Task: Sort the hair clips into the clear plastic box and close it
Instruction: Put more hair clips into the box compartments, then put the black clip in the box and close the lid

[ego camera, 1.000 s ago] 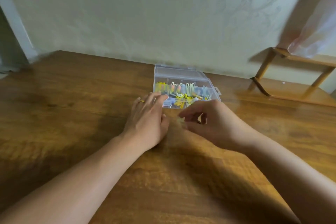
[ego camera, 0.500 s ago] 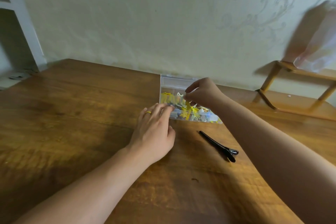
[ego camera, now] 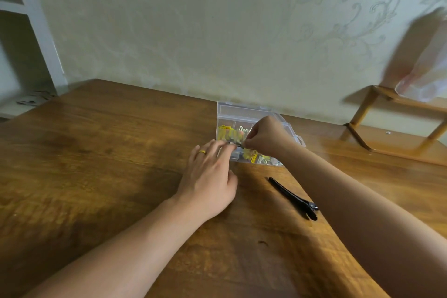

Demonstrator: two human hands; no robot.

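A clear plastic box point(ego camera: 244, 110) stands open near the wall, its compartments holding several yellow and pale hair clips point(ego camera: 226, 134). My right hand point(ego camera: 264, 136) hovers over the box with curled fingers and pinches a small dark clip point(ego camera: 236, 144) above the front left compartment. My left hand point(ego camera: 209, 176) lies flat on the table, and its straight fingertips reach the box's front left edge, right by that small clip. A long black hair clip point(ego camera: 292, 197) lies loose on the table in front of the box, between my forearms.
The wooden table point(ego camera: 108, 152) runs back to a patterned wall. A low wooden rack point(ego camera: 377, 126) with a pale plastic bag point(ego camera: 425, 80) stands at the back right. A white shelf unit point(ego camera: 36, 31) stands at the far left.
My right hand has come from the box's back middle towards its front left, down to my left fingertips. The left hand and the black clip have stayed put.
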